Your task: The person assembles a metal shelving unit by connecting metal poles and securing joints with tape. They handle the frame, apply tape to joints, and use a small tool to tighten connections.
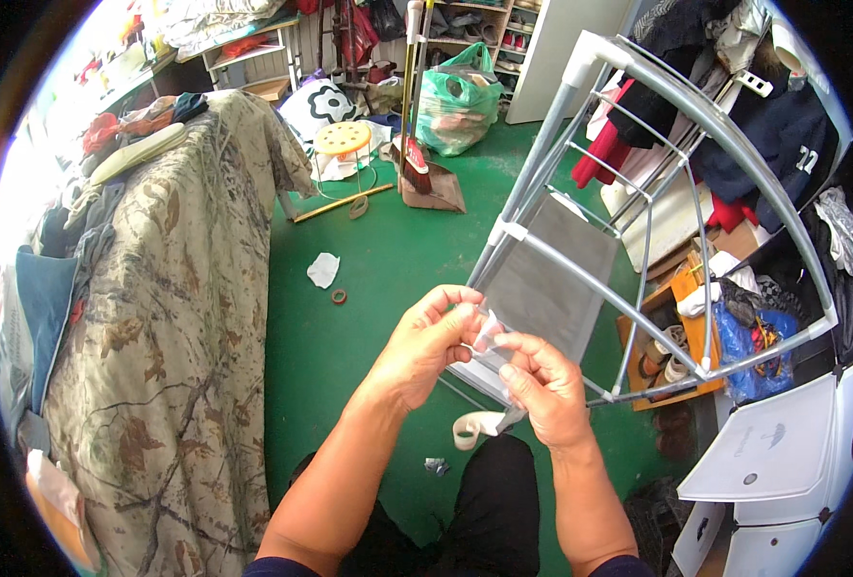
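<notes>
Brown-and-beige leaf-printed cloth (176, 317) drapes far left, and moving across, here's my left hand (426, 346), thumb and fingertips closed on a thin, whitish translucent strip (489, 335)! Below it dangles a pale, ring-shaped tape roll (466, 432), seemingly joined to that strip. Over to my right hand (546, 389): thumb and forefinger pinching too, the strip between both hands, just in front of a grey tubular metal frame (543, 154). I'd call this working the tape's end loose; next calls for a light, steady pull, no sticking to itself.
</notes>
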Tool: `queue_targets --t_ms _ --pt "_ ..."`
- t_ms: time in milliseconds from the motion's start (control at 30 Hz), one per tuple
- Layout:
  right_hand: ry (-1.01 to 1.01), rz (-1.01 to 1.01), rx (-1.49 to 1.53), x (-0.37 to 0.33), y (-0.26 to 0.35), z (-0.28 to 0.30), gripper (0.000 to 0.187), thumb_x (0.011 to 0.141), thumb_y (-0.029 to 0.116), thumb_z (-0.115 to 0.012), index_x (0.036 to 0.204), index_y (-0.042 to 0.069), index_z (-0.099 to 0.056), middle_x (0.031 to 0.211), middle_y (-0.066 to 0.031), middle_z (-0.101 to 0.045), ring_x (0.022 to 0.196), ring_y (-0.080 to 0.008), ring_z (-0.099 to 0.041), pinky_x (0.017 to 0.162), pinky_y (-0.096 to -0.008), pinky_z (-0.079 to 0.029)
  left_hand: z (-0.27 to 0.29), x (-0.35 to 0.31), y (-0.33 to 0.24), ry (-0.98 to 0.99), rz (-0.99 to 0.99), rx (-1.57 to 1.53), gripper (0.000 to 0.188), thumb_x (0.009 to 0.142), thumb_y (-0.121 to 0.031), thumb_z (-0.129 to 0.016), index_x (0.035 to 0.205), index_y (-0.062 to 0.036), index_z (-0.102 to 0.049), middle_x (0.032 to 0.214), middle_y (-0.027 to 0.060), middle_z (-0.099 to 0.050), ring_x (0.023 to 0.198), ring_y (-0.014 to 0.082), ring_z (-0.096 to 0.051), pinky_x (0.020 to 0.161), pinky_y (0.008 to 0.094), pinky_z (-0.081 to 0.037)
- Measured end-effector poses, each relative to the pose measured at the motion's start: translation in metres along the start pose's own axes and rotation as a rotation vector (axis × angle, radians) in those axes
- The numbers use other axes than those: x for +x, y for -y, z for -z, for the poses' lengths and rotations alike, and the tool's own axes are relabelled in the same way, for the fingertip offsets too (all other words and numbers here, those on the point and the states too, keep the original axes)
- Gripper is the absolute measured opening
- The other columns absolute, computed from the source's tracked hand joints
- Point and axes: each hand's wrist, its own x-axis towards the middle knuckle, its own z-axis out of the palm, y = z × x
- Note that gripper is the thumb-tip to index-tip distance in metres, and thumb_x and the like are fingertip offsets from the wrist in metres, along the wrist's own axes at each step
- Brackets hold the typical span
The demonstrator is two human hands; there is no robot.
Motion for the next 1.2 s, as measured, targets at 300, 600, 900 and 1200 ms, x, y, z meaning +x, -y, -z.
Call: queue_targets --t_ms 300,600,900,1200 --pt "-0.054 -0.081 -0.146 0.005 0.013 0.003 0.022 0.094 0.003 -0.070 0.117 0.000 -0.070 0.077 0.0060 -0.060 0.067 -0.0011 -0.049 0.060 -0.0188 -0.039 0.010 0.005 -0.007 0.074 -0.173 0.082 0.023 0.091 -0.003 -0.074 0.111 -0.0063 -0.063 0.094 0.0062 -0.072 0.082 0.0118 -0.065 0.075 0.0257 -0.052" --pt "-0.110 -0.122 -0.309 0.007 0.008 -0.002 0.014 0.094 0.005 -0.072 0.106 0.000 -0.070 0.077 0.0066 -0.061 0.069 -0.0007 -0.050 0.060 -0.0189 -0.039 0.013 0.005 -0.009 -0.013 -0.255 0.303 0.006 0.094 0.002 -0.068 0.097 -0.0017 -0.066 0.094 0.0052 -0.072 0.088 0.0089 -0.066 0.079 0.0240 -0.052" --pt "-0.117 -0.112 -0.284 0.004 0.003 -0.024 0.011 0.095 0.005 -0.071 0.105 0.002 -0.069 0.072 0.0083 -0.055 0.062 0.0001 -0.045 0.055 -0.0199 -0.034 0.019 0.006 -0.019 -0.009 -0.273 0.417 0.004 0.094 0.000 -0.068 0.098 -0.0019 -0.066 0.093 0.0052 -0.072 0.086 0.0109 -0.066 0.080 0.0263 -0.053" --pt "-0.081 -0.219 -0.034 -0.009 -0.077 -0.042 0.021 0.095 0.010 -0.071 0.112 0.000 -0.065 0.078 0.0036 -0.061 0.068 -0.0032 -0.053 0.061 -0.0216 -0.044 0.035 0.001 -0.031 -0.041 -0.166 0.924 0.002 0.091 0.001 -0.065 0.092 -0.0008 -0.064 0.087 0.0013 -0.067 0.082 0.0082 -0.061 0.075 0.0244 -0.050"
